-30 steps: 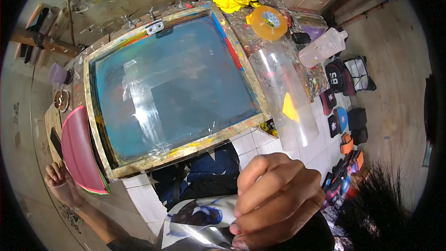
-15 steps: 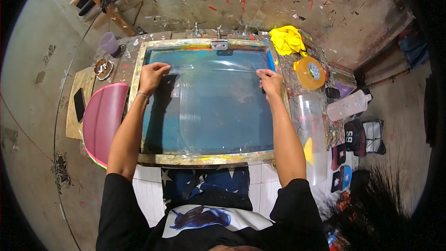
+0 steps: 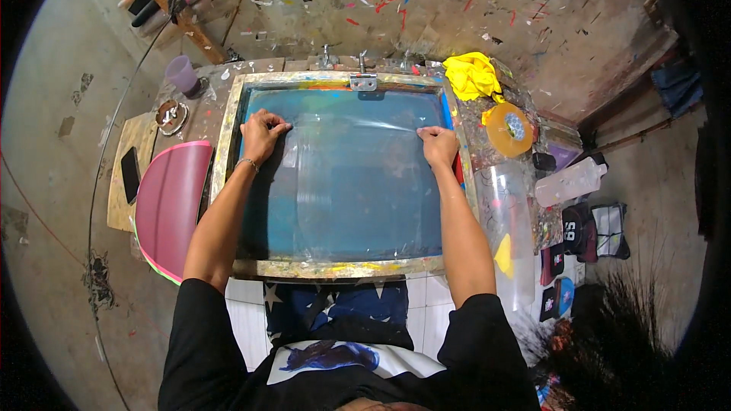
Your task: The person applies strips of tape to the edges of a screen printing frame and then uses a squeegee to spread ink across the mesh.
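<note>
Fingers of our left hand, right hand pinch clear tape strip over far half of printing screen; we risk creases if pull turns uneven.

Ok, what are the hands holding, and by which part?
A strip of clear tape: the left hand pinches its left end, the right hand its right end.

The person's 2 arms both reach forward. The left arm leans in to the right, and the right arm leans in to the left. The left hand pinches, fingertips pointing right. The right hand pinches too, fingertips pointing left, about level.
</note>
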A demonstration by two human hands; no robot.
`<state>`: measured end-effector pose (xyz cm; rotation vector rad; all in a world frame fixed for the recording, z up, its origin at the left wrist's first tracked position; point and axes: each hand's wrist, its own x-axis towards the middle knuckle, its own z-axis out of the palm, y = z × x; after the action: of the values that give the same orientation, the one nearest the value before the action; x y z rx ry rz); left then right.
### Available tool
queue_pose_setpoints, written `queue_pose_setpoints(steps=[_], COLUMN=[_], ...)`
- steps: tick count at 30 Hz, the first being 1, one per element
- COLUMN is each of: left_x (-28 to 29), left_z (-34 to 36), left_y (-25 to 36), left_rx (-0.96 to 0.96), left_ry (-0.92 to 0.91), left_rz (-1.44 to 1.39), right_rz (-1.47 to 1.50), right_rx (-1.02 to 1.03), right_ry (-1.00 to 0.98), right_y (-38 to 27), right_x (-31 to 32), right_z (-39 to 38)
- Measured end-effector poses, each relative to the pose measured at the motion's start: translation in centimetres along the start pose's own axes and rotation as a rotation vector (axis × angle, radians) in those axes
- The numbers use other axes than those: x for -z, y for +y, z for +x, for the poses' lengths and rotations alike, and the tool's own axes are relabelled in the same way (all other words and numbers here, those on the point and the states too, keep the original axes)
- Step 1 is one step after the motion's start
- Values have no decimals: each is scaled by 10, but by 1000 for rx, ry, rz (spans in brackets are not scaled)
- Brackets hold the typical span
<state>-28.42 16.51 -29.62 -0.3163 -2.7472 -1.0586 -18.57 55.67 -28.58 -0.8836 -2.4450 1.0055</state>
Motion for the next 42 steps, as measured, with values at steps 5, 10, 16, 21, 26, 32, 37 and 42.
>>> queue_pose_setpoints(steps=[5,10,16,21,26,32,37,42], left_x=[-3,-2,-6,-5,-7,-4,0,1], left_z=[1,10,17,28,32,15,3,-2], left_y=[-2,-6,16,12,19,14,26,28], left_rx=[-6,-12,141,232,251,-171,-68,-264], left_ry=[-23,-59,-127,-133,-189,-108,-212,-194], left_rz=[1,36,123,181,101,-231,-552,-481], right_rz=[-76,-165,-208,-182,-293,-249,-325,-290], right_rx=[50,145,785,798,713,646,598,668], right_ry=[14,40,-161,-157,-200,-352,-482,-536], right_y=[-3,-17,-19,-20,-21,-28,-35,-30], right_x=[4,8,-8,-17,-9,1,0,-4], right_z=[-4,-9,-16,-15,10,51,65,75])
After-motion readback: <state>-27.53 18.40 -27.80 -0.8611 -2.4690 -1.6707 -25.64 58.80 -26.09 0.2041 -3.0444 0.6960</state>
